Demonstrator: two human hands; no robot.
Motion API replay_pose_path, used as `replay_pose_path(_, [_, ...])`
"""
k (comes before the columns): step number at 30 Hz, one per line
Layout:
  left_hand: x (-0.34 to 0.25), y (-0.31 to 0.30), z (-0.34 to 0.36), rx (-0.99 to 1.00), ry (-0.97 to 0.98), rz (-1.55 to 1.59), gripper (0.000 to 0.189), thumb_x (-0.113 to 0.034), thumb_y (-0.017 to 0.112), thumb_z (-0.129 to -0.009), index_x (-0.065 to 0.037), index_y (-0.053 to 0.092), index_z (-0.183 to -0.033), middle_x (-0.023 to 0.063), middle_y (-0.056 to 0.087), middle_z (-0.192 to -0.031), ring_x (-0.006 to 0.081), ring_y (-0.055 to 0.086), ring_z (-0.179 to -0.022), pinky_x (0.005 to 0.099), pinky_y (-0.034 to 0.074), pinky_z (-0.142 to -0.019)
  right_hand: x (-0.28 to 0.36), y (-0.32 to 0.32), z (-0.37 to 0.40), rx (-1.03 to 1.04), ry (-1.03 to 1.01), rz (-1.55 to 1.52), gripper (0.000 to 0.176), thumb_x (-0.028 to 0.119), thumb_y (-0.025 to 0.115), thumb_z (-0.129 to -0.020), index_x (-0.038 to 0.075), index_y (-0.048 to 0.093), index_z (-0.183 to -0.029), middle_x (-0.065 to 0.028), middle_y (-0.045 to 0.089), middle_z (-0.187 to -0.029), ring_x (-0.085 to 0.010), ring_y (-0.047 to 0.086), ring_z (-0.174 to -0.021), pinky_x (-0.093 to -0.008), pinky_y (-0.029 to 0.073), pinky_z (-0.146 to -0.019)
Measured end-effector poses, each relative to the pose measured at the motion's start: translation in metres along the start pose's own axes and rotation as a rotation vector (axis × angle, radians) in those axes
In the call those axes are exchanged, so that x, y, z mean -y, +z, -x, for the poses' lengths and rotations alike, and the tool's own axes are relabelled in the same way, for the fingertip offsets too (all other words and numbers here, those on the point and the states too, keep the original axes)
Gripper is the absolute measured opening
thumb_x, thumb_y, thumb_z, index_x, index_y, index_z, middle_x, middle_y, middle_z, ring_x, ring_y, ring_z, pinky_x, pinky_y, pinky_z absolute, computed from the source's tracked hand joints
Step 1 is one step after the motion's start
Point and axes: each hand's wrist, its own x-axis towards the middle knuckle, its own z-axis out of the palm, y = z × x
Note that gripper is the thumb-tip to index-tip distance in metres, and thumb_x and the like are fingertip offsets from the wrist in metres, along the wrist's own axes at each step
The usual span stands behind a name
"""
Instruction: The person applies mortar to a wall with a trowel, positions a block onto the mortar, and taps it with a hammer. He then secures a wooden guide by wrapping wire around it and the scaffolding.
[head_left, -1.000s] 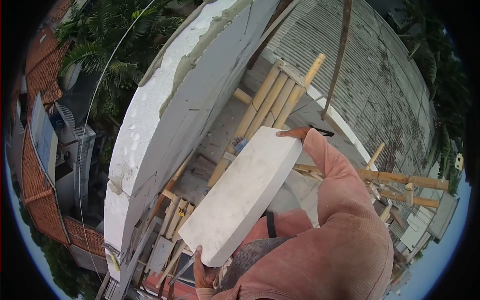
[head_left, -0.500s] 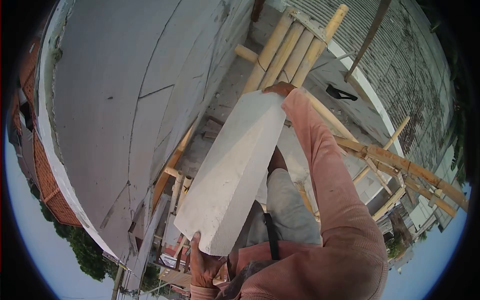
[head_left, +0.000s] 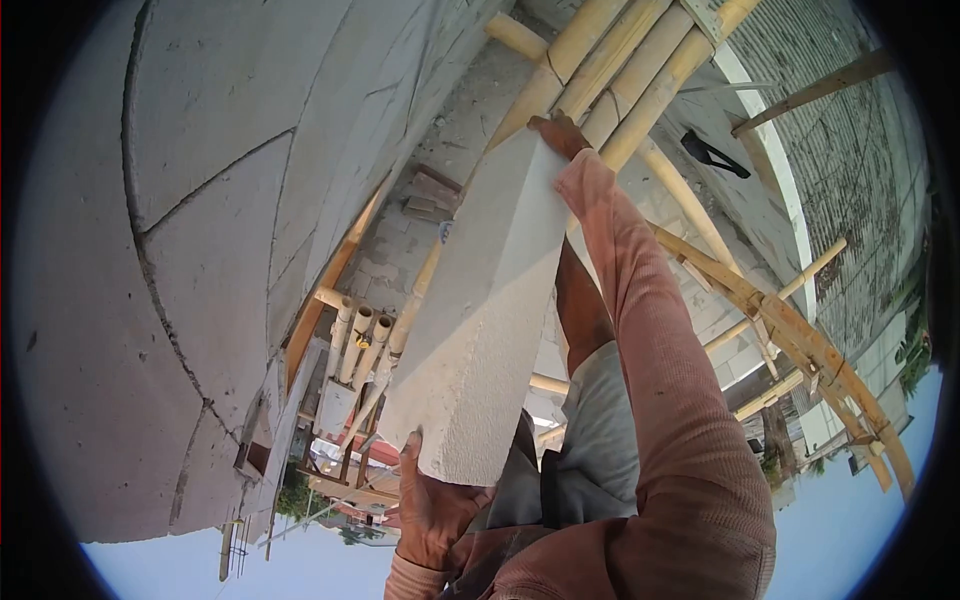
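Clearly large white block (head_left: 490, 300) held in air, tilted, close beside gray wall (head_left: 200, 250). Looks stiff, rather heavy, rough; corners may crumble. Left hand (head_left: 432, 510) cups near lower end, right hand (head_left: 558, 133) clamps far upper end. Both ends seem best hold. Bamboo poles (head_left: 620, 70) behind.

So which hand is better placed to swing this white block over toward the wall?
Left, probably. The left hand grips the near lower end of the white block, on the side facing the wall. The right hand is stretched to the far end by the bamboo poles.
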Motion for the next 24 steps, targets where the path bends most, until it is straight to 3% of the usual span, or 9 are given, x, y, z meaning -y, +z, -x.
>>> replay_pose_path(4, [-0.003,0.018,-0.003,-0.021,0.012,-0.043,0.079,-0.070,0.054,-0.089,-0.016,0.043,-0.145,0.0151,0.052,-0.135,0.0337,0.054,-0.120,0.0510,0.048,-0.092,-0.018,0.002,-0.005,0.015,-0.070,-0.003,0.099,0.060,0.061,-0.079,-0.006,0.037,-0.150,-0.0287,0.049,-0.146,-0.0419,0.050,-0.133,-0.0479,0.040,-0.110])
replay_pose_path(7, [-0.005,0.026,0.002,-0.029,-0.033,-0.001,0.083,-0.069,0.060,-0.086,-0.013,0.042,-0.145,0.0169,0.050,-0.136,0.0338,0.053,-0.120,0.0509,0.047,-0.095,-0.023,-0.001,0.007,0.087,-0.053,-0.149,0.113,0.072,0.060,-0.079,-0.008,0.030,-0.152,-0.0339,0.033,-0.154,-0.0450,0.042,-0.139,-0.0516,0.037,-0.113])
replay_pose_path(10, [0.001,0.029,0.001,-0.026,-0.119,0.148,0.087,-0.063,0.069,-0.083,-0.012,0.040,-0.147,0.0191,0.046,-0.139,0.0345,0.050,-0.123,0.0525,0.046,-0.100,-0.012,0.014,0.083,-0.110,0.201,-0.243,0.129,0.084,0.058,-0.075,-0.007,0.016,-0.156,-0.0379,0.016,-0.158,-0.0477,0.034,-0.143,-0.0526,0.033,-0.115])
replay_pose_path(12, [0.010,0.032,0.001,0.018,-0.087,0.158,0.088,-0.059,0.073,-0.082,-0.011,0.038,-0.147,0.0200,0.043,-0.141,0.0353,0.048,-0.127,0.0534,0.044,-0.104,0.006,0.027,0.182,-0.037,0.200,-0.290,0.141,0.090,0.058,-0.070,-0.005,0.003,-0.158,-0.0382,0.011,-0.158,-0.0503,0.028,-0.145,-0.0546,0.030,-0.117])
replay_pose_path(14, [0.019,0.041,0.000,0.084,-0.046,0.151,0.090,-0.057,0.075,-0.082,-0.011,0.035,-0.148,0.0205,0.041,-0.143,0.0359,0.045,-0.130,0.0541,0.043,-0.106,0.031,0.025,0.286,0.012,0.158,-0.218,0.143,0.090,0.059,-0.068,-0.003,-0.001,-0.159,-0.0373,0.015,-0.157,-0.0499,0.030,-0.144,-0.0519,0.030,-0.118])
replay_pose_path(17, [0.033,0.049,-0.001,0.208,0.027,0.147,0.090,-0.054,0.076,-0.084,-0.014,0.031,-0.151,0.0211,0.039,-0.144,0.0362,0.044,-0.132,0.0551,0.042,-0.107,0.050,0.009,0.365,0.130,0.239,-0.248,0.144,0.086,0.064,-0.067,-0.003,-0.001,-0.159,-0.0345,0.020,-0.157,-0.0474,0.035,-0.142,-0.0489,0.034,-0.116])
replay_pose_path(20, [0.039,0.056,0.001,0.277,0.028,0.145,0.093,-0.051,0.076,-0.085,-0.006,0.028,-0.152,0.0220,0.040,-0.142,0.0366,0.045,-0.132,0.0552,0.042,-0.110,0.036,0.015,0.374,0.244,0.305,-0.339,0.142,0.079,0.069,-0.067,-0.001,-0.003,-0.159,-0.0323,0.026,-0.156,-0.0437,0.040,-0.140,-0.0477,0.038,-0.113])
replay_pose_path(23, [0.022,0.038,-0.001,0.280,-0.369,0.034,0.085,-0.044,0.073,-0.090,-0.007,0.028,-0.152,0.0205,0.046,-0.138,0.0356,0.047,-0.133,0.0532,0.042,-0.112,0.023,0.024,0.353,0.227,0.375,-0.373,0.136,0.067,0.072,-0.066,0.006,-0.005,-0.160,-0.0309,0.025,-0.155,-0.0424,0.039,-0.140,-0.0492,0.039,-0.112])
replay_pose_path(24, [0.017,0.029,0.021,0.587,-0.305,-0.124,0.083,-0.041,0.063,-0.098,0.006,0.021,-0.153,0.0271,0.045,-0.144,0.0394,0.046,-0.137,0.0523,0.040,-0.114,0.019,0.026,0.348,0.202,0.384,-0.365,0.134,0.063,0.073,-0.066,0.010,-0.006,-0.161,-0.0305,0.023,-0.156,-0.0429,0.037,-0.140,-0.0510,0.038,-0.111])
